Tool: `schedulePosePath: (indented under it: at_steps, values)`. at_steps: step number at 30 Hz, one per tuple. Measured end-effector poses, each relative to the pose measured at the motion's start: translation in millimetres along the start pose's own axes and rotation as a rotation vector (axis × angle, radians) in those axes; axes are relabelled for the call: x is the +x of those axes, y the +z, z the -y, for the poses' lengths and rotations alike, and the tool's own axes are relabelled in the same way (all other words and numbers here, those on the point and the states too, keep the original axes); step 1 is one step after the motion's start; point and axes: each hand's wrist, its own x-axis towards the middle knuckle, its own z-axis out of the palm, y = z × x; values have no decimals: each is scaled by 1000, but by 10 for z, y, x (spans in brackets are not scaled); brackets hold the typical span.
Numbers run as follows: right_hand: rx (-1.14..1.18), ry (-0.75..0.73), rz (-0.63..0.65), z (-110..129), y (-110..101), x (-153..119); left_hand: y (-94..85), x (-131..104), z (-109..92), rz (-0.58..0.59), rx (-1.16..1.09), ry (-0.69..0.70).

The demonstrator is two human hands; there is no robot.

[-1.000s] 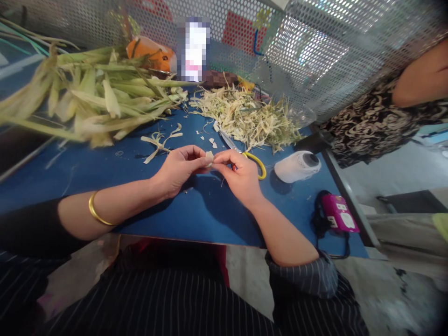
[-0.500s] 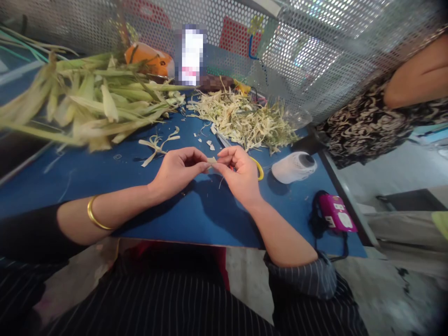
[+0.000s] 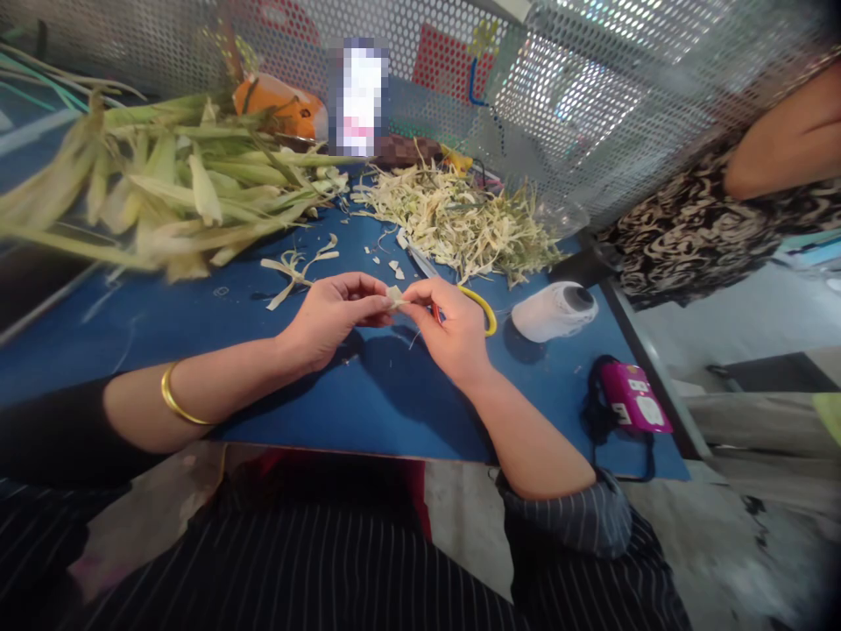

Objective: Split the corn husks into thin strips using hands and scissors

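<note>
Between my fingertips is a small pale piece of corn husk (image 3: 395,298). My left hand (image 3: 338,317) pinches its left side, thumb against fingers. At its right end, my right hand (image 3: 450,331) pinches it too, with a thin thread hanging just below. Scissors (image 3: 484,308) with yellow handles lie on the blue table, partly hidden behind my right hand. A knotted bunch of husk strips (image 3: 293,270) rests beyond my left hand. Small husk scraps (image 3: 395,270) are scattered just past my fingertips.
Long corn husks (image 3: 197,188) are heaped at the left, a pile of shredded husk (image 3: 466,219) behind my hands. At the right stand a white thread spool (image 3: 555,312) and a magenta power socket box (image 3: 634,396). A perforated metal panel (image 3: 434,53) closes the back; another person's arm (image 3: 781,140) is beyond.
My fingers have shifted on the husk piece, and more of it now shows between them. Both hands stay in nearly the same place.
</note>
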Motion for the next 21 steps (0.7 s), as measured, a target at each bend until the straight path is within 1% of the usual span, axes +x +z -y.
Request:
schedulePosePath:
  at_steps: [2, 4, 6, 10, 12, 14, 17, 19, 21]
  values:
    - [31, 20, -4, -7, 11, -1, -9, 1, 14, 15, -6, -18]
    - [103, 56, -13, -15, 23, -2, -18, -1, 24, 18, 25, 5]
    - [174, 99, -18, -20, 31, -2, -27, -4, 24, 24, 103, 61]
    - [215, 201, -16, -24, 31, 5, -43, -7, 7, 58, 292, 190]
    - [263, 250, -18, -24, 31, 12, -46, -7, 1, 77, 344, 229]
    - [336, 291, 0, -26, 33, 21, -47, -7, 1, 93, 358, 234]
    - [405, 337, 69, -27, 30, 31, -53, -6, 10, 97, 371, 239]
    - [410, 353, 96, -26, 22, 34, -61, 0, 16, 93, 405, 257]
    - [385, 358, 92, -24, 12, 36, -69, 8, 16, 99, 442, 264]
